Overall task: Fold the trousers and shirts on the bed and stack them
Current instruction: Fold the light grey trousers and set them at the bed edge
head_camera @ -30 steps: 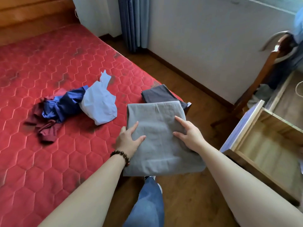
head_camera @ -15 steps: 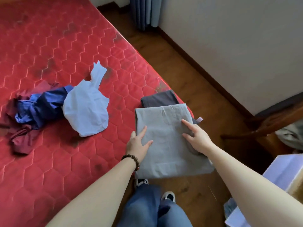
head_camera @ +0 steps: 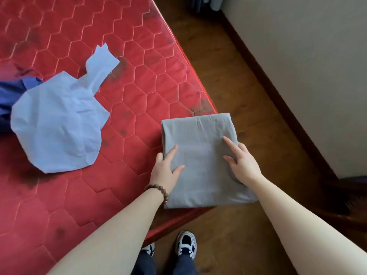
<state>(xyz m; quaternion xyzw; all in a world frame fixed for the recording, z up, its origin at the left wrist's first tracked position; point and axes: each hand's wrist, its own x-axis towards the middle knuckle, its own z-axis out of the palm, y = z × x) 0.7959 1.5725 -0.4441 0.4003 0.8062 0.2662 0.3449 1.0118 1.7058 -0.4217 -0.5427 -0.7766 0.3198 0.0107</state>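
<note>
A folded grey garment (head_camera: pixel 200 132) lies at the near right corner of the red mattress (head_camera: pixel 119 46), its near end hanging slightly past the edge. My left hand (head_camera: pixel 164 171) holds its left edge, thumb and forefinger on top. My right hand (head_camera: pixel 242 163) holds its right edge, forefinger and thumb on the cloth and the other fingers curled over the side. An unfolded light blue shirt (head_camera: pixel 57 132) lies to the left, partly over a dark blue garment (head_camera: pixel 8 90) and a maroon one (head_camera: pixel 21 70) at the frame's left edge.
Wooden floor (head_camera: pixel 228 56) runs along the bed's right side up to a pale wall (head_camera: pixel 307 56). My feet in white trainers (head_camera: pixel 186 243) stand at the bed's corner. Dark wooden furniture (head_camera: pixel 349 187) shows at the right edge.
Both hands have carried the grey garment forward over the dark folded garment, which is now hidden beneath it. The view has tilted down and left, dropping the drawer and chair from sight.
</note>
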